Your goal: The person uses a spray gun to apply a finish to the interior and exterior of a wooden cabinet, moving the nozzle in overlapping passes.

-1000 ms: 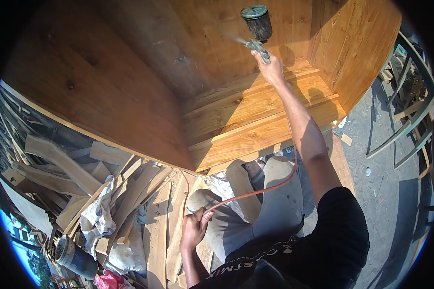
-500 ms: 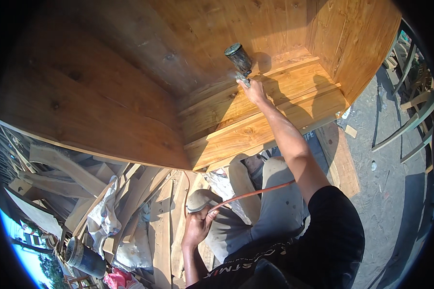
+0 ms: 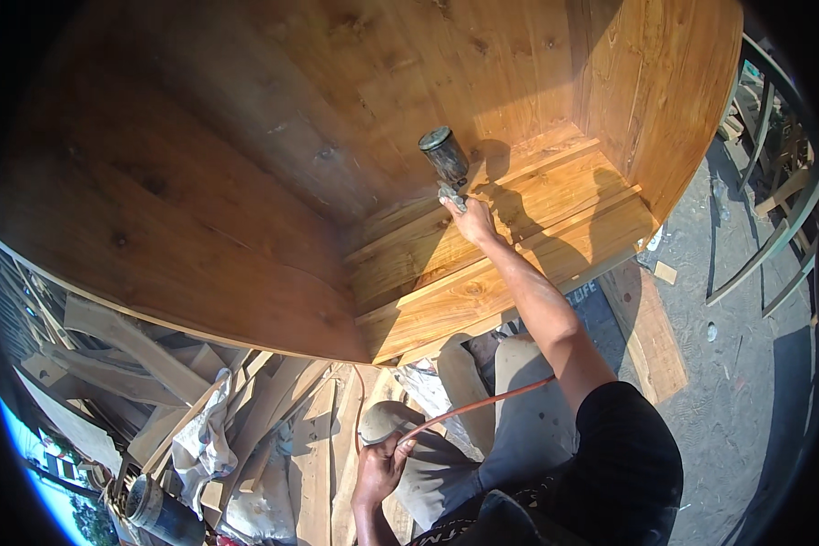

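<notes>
In front of me stands a large wooden cabinet, its inner boards glossy orange-brown. Closed around a spray gun, my right hand reaches inside it, above the stepped boards on the lit side. A dark cylindrical cup with a lid sits on the gun. Near my knee, my left hand is closed on a thin orange-red air hose, which runs across my lap toward my right arm. The fingers on the gun's trigger are partly hidden.
Loose planks and offcuts lie in a heap at the left, with a white cloth and a dark bucket among them. A wide board rests on the grey ground at the right. Curved frame pieces stand at the far right.
The whole view has shifted, so the cabinet and both hands sit lower in the picture. My right hand still holds the spray gun and my left still grips the hose.
</notes>
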`<act>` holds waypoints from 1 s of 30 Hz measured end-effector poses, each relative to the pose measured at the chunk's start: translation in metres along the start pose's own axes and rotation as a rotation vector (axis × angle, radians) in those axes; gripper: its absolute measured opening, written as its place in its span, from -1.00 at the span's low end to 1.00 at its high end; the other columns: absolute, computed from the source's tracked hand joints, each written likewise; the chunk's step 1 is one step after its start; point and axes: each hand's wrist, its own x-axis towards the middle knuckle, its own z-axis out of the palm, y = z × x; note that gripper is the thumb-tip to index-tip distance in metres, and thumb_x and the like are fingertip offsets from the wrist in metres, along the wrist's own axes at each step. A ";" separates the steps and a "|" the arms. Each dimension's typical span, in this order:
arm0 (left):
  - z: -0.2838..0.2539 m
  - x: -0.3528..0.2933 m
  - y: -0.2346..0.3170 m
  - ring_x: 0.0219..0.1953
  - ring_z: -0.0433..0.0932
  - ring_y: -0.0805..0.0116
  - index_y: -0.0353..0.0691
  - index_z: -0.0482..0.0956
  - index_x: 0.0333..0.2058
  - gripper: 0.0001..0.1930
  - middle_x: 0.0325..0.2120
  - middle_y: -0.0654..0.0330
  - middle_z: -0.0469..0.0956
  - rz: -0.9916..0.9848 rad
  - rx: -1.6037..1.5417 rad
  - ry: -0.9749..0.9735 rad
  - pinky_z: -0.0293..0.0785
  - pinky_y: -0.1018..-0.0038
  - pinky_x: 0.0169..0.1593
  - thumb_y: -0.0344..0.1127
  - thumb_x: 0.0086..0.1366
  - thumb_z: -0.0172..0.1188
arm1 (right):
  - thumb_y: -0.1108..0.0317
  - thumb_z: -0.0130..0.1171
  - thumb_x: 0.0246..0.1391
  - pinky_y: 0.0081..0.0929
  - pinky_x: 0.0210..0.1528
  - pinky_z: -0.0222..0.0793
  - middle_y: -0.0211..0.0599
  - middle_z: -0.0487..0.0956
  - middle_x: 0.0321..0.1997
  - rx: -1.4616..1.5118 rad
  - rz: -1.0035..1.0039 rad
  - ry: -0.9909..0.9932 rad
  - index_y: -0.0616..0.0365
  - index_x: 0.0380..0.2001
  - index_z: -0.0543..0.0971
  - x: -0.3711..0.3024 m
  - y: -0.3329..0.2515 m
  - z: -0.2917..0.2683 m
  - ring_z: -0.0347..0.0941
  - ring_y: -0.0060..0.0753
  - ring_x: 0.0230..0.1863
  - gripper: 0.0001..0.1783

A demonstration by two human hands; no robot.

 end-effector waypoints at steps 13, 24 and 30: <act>0.011 0.030 0.020 -0.53 0.55 -0.10 -0.27 0.68 -0.21 -0.71 -0.58 -0.10 0.54 0.199 0.026 -0.008 0.47 0.15 -0.38 -0.13 0.55 0.27 | -0.22 0.26 0.37 -0.02 -0.21 0.50 0.18 0.69 -0.40 0.009 -0.174 0.203 0.32 -0.23 0.68 0.021 -0.061 -0.159 0.66 0.25 -0.31 -0.35; 0.012 0.030 0.025 -0.54 0.55 -0.08 -0.29 0.66 -0.25 -0.68 -0.59 -0.10 0.53 0.284 0.029 0.067 0.46 0.16 -0.38 -0.12 0.54 0.27 | -0.17 0.30 0.37 -0.11 -0.33 0.46 0.11 0.63 -0.49 0.168 -0.386 0.315 0.24 -0.19 0.68 0.025 -0.147 -0.180 0.58 0.12 -0.45 -0.43; 0.013 0.029 0.021 -0.56 0.53 -0.08 -0.30 0.65 -0.26 -0.66 -0.60 -0.10 0.52 0.263 0.031 0.053 0.44 0.16 -0.40 -0.10 0.55 0.27 | -0.19 0.29 0.37 -0.06 -0.36 0.44 0.10 0.61 -0.52 0.039 -0.334 0.285 0.26 -0.23 0.65 0.026 -0.116 -0.158 0.58 0.17 -0.46 -0.40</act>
